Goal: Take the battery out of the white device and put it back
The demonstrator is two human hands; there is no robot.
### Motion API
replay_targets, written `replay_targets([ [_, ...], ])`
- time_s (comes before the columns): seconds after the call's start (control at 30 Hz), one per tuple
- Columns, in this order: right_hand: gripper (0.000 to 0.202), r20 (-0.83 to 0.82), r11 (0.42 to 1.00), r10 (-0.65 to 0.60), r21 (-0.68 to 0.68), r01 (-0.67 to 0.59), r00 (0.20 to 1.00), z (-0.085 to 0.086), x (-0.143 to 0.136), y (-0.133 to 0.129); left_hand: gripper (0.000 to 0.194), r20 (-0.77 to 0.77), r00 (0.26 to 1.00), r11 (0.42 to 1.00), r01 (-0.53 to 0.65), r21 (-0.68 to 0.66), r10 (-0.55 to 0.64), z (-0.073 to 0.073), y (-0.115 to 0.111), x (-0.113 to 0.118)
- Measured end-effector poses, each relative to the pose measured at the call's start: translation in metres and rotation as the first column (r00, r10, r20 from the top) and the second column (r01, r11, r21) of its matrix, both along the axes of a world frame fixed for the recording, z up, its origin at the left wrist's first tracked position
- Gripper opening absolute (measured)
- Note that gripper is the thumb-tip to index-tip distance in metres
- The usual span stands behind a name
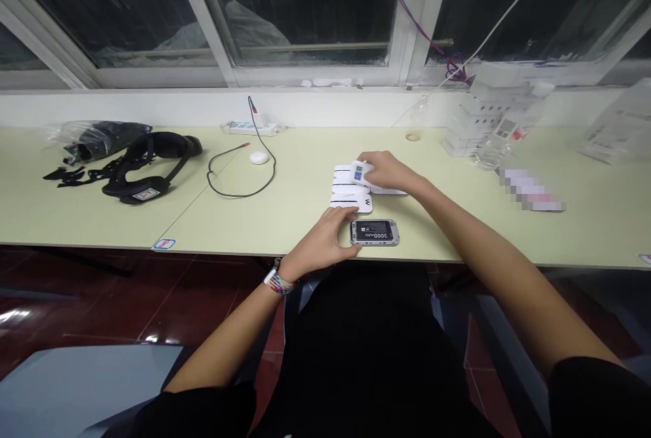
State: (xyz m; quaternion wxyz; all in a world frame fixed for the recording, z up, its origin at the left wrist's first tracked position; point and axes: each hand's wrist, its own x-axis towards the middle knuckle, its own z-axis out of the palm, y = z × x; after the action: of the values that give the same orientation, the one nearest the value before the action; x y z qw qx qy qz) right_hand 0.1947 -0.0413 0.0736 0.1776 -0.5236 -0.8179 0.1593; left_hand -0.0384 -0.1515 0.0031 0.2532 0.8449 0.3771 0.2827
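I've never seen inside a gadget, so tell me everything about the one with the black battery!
The gadget is a rounded, greyish rectangle, seemingly plastic, lying flat near the front of the table. Its uncovered top shows a black battery marked 3000mAh. The left hand curves around its left end, the thumb seemingly touching it.

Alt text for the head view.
A person's right hand holds a small white item by white cases, while the left hand spans one end of an open device marked 3000mAh. On the pale table, a black headset lies left; stacked boxes and a bottle stand right.
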Motion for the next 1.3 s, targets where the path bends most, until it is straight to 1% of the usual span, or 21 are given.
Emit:
replay_targets([
  [0.07,0.050,-0.193,0.991,0.069,-0.098,-0.089,0.979,0.003,0.012,-0.004,0.082,0.022,1.000,0.999,-0.009,-0.032,0.009,-0.001,0.000,0.000],
  [0.1,0.051,-0.270,0.977,0.091,-0.160,-0.138,0.959,0.003,0.018,-0.008,0.088,0.033,0.999,0.999,-0.014,-0.048,0.016,-0.002,0.000,0.000],
  [0.17,0.050,-0.346,0.936,0.139,-0.259,-0.237,0.928,0.000,0.029,-0.018,0.100,0.048,0.999,0.997,-0.021,-0.073,0.024,-0.004,0.001,0.000],
  [0.23,0.048,-0.371,0.896,0.211,-0.296,-0.330,0.905,-0.007,0.037,-0.030,0.107,0.052,0.998,0.996,-0.022,-0.085,0.027,-0.005,0.002,0.000],
  [0.3,0.045,-0.366,0.874,0.270,-0.295,-0.386,0.891,-0.016,0.040,-0.042,0.110,0.050,0.998,0.996,-0.021,-0.085,0.025,-0.007,0.003,-0.001],
  [0.4,0.044,-0.341,0.885,0.273,-0.278,-0.374,0.900,-0.029,0.037,-0.055,0.107,0.037,0.999,0.997,-0.020,-0.078,0.023,-0.006,0.003,-0.001],
  [0.47,0.044,-0.330,0.902,0.259,-0.253,-0.349,0.908,-0.034,0.034,-0.061,0.101,0.022,0.999,0.997,-0.024,-0.069,0.026,-0.004,0.002,-0.001],
  [0.5,0.043,-0.326,0.911,0.259,-0.230,-0.342,0.909,-0.036,0.032,-0.062,0.095,0.013,1.000,0.998,-0.024,-0.057,0.025,-0.002,0.002,-0.001],
  [0.63,0.028,-0.314,0.945,0.264,-0.106,-0.310,0.912,-0.041,0.031,-0.069,0.062,-0.003,1.000,1.000,-0.002,0.010,0.002,0.000,0.001,0.000],
  [0.7,0.021,-0.322,0.952,0.271,-0.048,-0.301,0.907,-0.044,0.035,-0.075,0.054,0.005,1.000,0.999,-0.005,0.033,0.005,0.000,0.002,0.000],
  [0.77,0.019,-0.323,0.947,0.310,0.021,-0.321,0.894,-0.048,0.043,-0.084,0.049,0.012,1.000,0.999,-0.015,0.052,0.014,-0.002,0.002,0.000],
  [0.87,0.028,-0.271,0.933,0.359,0.111,-0.342,0.893,-0.058,0.056,-0.101,0.047,0.010,1.000,0.998,-0.014,0.067,0.013,-0.003,0.002,0.001],
  [0.93,0.033,-0.232,0.936,0.348,0.150,-0.320,0.908,-0.065,0.062,-0.112,0.049,0.007,1.000,0.997,-0.012,0.074,0.012,-0.003,0.002,0.002],
  [1.0,0.034,-0.221,0.938,0.329,0.191,-0.290,0.918,-0.072,0.065,-0.120,0.051,0.002,1.000,0.996,-0.009,0.083,0.009,-0.003,0.001,0.002],
  [1.2,0.037,-0.214,0.904,0.357,0.325,-0.278,0.909,-0.081,0.060,-0.126,0.050,-0.008,1.000,0.994,0.004,0.113,-0.004,-0.003,0.001,0.002],
  [1.3,0.041,-0.212,0.890,0.370,0.359,-0.280,0.905,-0.084,0.059,-0.126,0.050,-0.013,1.000,0.993,0.009,0.117,-0.008,-0.003,0.001,0.003],
])
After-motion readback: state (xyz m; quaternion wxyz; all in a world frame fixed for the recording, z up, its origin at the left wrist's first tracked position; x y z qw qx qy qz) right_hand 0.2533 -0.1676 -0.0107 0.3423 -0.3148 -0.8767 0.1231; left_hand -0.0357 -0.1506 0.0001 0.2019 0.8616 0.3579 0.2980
